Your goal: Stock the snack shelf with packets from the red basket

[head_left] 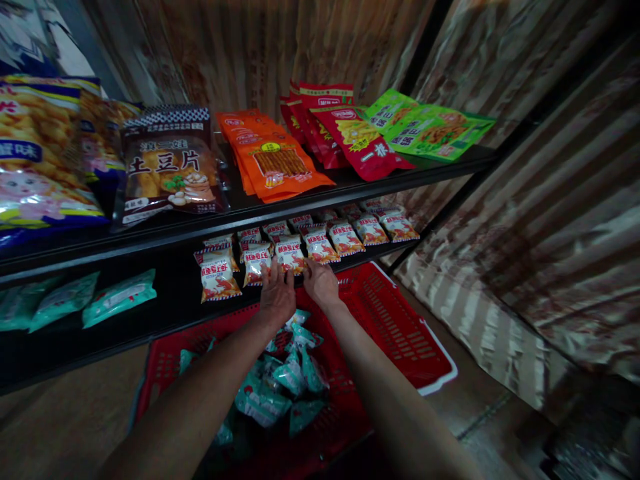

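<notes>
Small wht/orange pack (289,250) w/ red Chinese chars sat on lower shelf (175,293); L hand (278,293) & R hand (321,285) at its bottom edge, fingers' grip unclear. Brown bag (165,190) above read 土豆片.

Orange packets (277,163) on the upper shelf (240,219), red packets (357,143) beside them, green packets (440,133), brown bag (170,170), striped sheeting (250,53) behind

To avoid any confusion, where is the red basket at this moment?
In the head view, the red basket is at lower centre, in front of the lower shelf, with teal packets inside and both forearms above it.
</notes>
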The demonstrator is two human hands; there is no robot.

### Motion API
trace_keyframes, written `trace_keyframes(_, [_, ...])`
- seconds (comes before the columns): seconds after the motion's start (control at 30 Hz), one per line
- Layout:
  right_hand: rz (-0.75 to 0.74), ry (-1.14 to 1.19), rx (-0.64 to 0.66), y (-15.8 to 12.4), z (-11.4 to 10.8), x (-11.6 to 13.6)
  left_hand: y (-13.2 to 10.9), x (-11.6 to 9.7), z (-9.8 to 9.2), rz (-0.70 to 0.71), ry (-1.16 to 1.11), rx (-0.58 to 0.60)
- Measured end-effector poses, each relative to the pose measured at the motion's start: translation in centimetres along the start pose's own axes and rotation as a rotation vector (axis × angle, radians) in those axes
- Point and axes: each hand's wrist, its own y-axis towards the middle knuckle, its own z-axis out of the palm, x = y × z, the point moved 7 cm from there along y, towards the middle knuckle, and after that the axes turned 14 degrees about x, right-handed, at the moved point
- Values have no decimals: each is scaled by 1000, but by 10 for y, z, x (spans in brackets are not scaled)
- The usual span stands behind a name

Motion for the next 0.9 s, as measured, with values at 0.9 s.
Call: trace_keyframes(0.9, [-167,517,-135,30,24,7,15,-2,7,-101,-52,24])
